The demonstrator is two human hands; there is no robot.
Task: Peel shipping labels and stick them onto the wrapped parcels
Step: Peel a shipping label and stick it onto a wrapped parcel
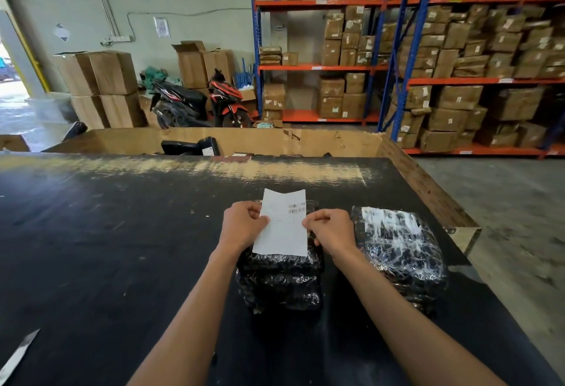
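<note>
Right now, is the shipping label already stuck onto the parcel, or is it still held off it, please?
Still off it: the label is pinched at its side edges by left hand and right hand, above the unlabelled parcel.

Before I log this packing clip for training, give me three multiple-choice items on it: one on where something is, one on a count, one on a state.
1. Where does the parcel that already bears a label lie?
A. right of the hands
B. left of the hands
C. on the shelves

2. How many wrapped parcels lie on the table?
A. one
B. two
C. four

3. How is the white label held?
A. lying flat, untouched
B. in the left hand alone
C. pinched by both hands

Answers:
1. A: it lies beside the right hand, a white label under its wrap.
2. B: one under the label, one to its right.
3. C: the left hand and the right hand each pinch an edge.
</note>
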